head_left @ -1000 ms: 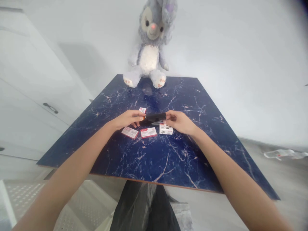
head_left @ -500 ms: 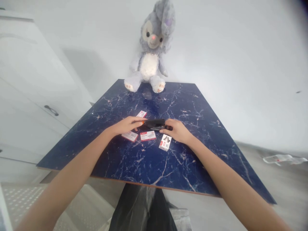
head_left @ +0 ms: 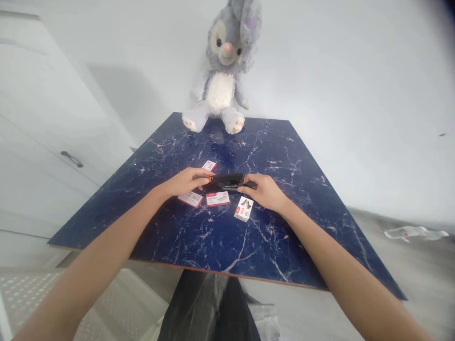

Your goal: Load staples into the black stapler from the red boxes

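A black stapler [head_left: 228,178] with an orange part at its left end lies across the middle of the table between both hands. My left hand [head_left: 186,181] is closed on the orange end, thumb and fingers bent round it. At the opposite end, my right hand [head_left: 265,191] grips a dark part of the stapler between thumb and fingers. Close below are a red-and-white box [head_left: 218,199], a second such box [head_left: 191,199] partly under my left hand, and a small white box [head_left: 244,209] with a stapler picture. Behind my left fingers pokes another red-and-white box [head_left: 209,165].
The blue marbled table [head_left: 170,237] has a brown front edge. A grey plush rabbit [head_left: 220,92] sits at its far edge against the wall. White cabinets [head_left: 39,123] stand to the left; a clear plastic item [head_left: 415,233] lies on the floor at right.
The whole view has shifted slightly. The stapler's black top appears a little more tilted, its right end higher. Both hands keep their hold, and the boxes stay in place.
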`<state>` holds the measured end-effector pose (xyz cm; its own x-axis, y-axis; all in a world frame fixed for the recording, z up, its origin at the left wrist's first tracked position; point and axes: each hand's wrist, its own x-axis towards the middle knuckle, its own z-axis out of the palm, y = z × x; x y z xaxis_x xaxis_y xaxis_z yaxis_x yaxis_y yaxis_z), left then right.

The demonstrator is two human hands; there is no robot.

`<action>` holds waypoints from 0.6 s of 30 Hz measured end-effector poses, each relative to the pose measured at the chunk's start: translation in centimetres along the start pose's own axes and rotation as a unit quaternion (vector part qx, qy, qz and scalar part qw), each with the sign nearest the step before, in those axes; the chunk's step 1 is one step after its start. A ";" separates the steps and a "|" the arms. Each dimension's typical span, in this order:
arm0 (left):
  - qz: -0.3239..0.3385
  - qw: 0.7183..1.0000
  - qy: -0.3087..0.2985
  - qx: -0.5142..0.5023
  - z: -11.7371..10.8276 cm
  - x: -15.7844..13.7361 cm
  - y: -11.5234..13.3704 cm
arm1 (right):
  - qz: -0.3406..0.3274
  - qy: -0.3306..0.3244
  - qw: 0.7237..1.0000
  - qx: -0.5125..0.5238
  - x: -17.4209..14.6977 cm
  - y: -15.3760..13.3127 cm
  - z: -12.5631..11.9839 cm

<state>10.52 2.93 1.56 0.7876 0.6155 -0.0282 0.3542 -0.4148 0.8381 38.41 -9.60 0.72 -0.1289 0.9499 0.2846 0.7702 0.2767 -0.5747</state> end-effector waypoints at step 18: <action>0.085 0.974 0.192 -0.087 1.8 -0.8 2.1 | 0.103 0.135 0.973 0.154 -0.3 -2.2 1.3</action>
<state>11.52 0.35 2.33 0.5686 0.7669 0.2977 0.1174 -0.4338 0.8933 35.97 -10.34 0.87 0.2096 0.9282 0.3075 0.5336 0.1549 -0.8314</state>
